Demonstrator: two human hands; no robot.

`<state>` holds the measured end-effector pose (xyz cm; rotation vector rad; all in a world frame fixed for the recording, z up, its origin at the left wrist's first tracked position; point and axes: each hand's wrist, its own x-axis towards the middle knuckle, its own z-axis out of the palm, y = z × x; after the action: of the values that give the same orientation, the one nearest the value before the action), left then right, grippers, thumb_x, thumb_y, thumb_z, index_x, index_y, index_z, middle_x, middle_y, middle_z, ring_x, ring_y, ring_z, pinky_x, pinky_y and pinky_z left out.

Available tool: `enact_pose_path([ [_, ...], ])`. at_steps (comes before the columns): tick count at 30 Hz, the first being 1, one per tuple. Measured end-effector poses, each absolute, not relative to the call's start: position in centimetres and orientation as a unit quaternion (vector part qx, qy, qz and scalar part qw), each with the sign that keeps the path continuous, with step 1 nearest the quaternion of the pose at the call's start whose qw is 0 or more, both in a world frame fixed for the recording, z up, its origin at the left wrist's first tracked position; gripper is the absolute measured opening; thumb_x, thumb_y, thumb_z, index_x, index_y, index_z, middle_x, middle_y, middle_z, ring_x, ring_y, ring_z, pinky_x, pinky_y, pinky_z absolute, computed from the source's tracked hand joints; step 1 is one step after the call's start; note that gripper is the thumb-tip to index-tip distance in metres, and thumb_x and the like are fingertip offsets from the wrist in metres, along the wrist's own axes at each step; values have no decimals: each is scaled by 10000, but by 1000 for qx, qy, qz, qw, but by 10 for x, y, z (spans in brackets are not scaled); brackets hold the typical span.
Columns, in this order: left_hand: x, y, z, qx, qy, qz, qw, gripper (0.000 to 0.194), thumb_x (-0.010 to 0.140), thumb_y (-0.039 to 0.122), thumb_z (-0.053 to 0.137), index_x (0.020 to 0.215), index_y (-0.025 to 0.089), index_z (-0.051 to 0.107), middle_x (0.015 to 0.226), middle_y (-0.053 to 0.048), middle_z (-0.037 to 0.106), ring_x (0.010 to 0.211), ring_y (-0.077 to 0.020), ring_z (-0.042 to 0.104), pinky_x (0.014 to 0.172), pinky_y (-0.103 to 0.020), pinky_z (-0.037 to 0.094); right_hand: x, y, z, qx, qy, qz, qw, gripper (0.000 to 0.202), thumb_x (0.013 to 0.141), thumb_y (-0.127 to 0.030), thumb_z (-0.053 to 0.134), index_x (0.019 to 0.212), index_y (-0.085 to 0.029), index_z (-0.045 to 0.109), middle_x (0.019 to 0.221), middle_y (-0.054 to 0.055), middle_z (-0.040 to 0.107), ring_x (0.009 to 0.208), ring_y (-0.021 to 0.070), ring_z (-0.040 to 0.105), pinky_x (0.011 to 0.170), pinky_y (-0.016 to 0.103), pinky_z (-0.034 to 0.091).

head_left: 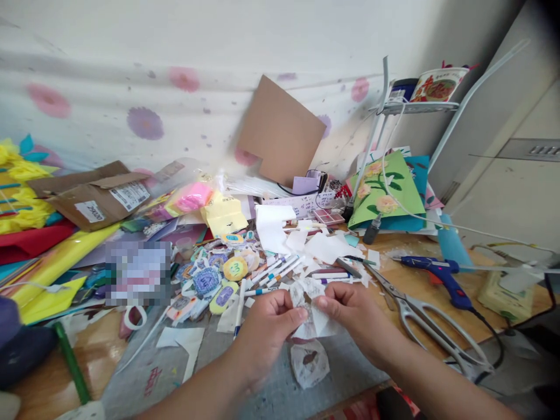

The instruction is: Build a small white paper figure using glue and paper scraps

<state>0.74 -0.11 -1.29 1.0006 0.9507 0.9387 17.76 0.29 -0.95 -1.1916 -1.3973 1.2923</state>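
Between my two hands is a thin white piece of paper (306, 329) with a ragged hole near its top. My left hand (275, 318) pinches its left edge between thumb and fingers. On the opposite edge, my right hand (350, 309) pinches the same paper. Just below, a crumpled, whitish translucent piece (310, 364) with a dark opening lies on the grey cutting mat (245, 385). Several markers (280, 271) and white paper scraps (328, 248) lie just beyond my hands.
Large scissors (431, 318) and a blue glue gun (437, 271) lie on the right. Coloured paper badges (205, 283) are heaped left of centre. A cardboard box (96, 195) sits at the back left, and a brown board (280, 131) leans on the wall.
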Motion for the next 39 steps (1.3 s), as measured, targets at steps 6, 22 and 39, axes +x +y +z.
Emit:
enact_pose_path([
  [6, 7, -1, -7, 375, 414, 443, 701, 203, 694, 305, 706, 724, 137, 597, 772, -57, 651, 716, -189, 596, 662, -351, 518, 193, -1, -2, -440, -608, 499, 434, 245, 830, -412, 579, 950, -201, 543, 851, 14, 561, 742, 142, 513, 619, 245, 410],
  [22, 10, -3, -9, 330, 410, 461, 714, 193, 702, 283, 688, 780, 135, 592, 764, -51, 635, 687, -172, 570, 667, -363, 509, 185, -5, -10, -390, -814, -16, 431, 265, 764, -65, 579, 977, -218, 540, 991, 66, 499, 909, 217, 525, 780, 358, 447],
  [39, 12, -5, -14, 391, 419, 498, 651, 274, 699, 261, 662, 585, 178, 426, 515, 63, 415, 518, -86, 361, 512, -220, 309, 169, -10, -11, -354, -830, -98, 420, 156, 822, -60, 551, 900, -169, 631, 858, 67, 617, 837, 200, 548, 716, 362, 492],
])
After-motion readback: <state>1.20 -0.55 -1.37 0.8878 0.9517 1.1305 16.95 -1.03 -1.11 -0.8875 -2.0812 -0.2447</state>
